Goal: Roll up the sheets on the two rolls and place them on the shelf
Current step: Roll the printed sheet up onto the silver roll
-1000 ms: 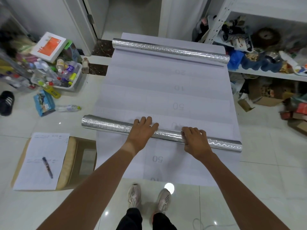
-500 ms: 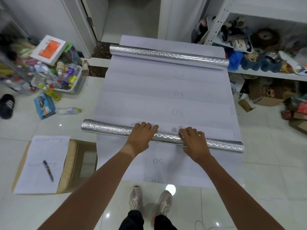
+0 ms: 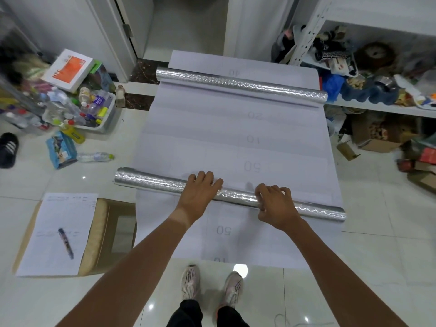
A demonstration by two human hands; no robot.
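Observation:
Two silver foil rolls lie across white backing sheets spread on the tiled floor. The near roll runs from left to right just in front of me. My left hand rests flat on its middle, fingers over the top. My right hand grips the near roll further right, fingers curled on it. A flap of sheet printed with "50" stretches from the near roll toward my feet. The far roll lies untouched near the doorway. The white shelf stands at the right.
A tub of bottles and a box sit at the left. A paper with a pen lies on cardboard at the near left. Boxes crowd the floor under the cluttered shelf. A bottle lies beside the sheets.
Both hands stay on the near roll. My right fingers have curled more tightly round it. The view has shifted slightly, and the roll sits about where it was.

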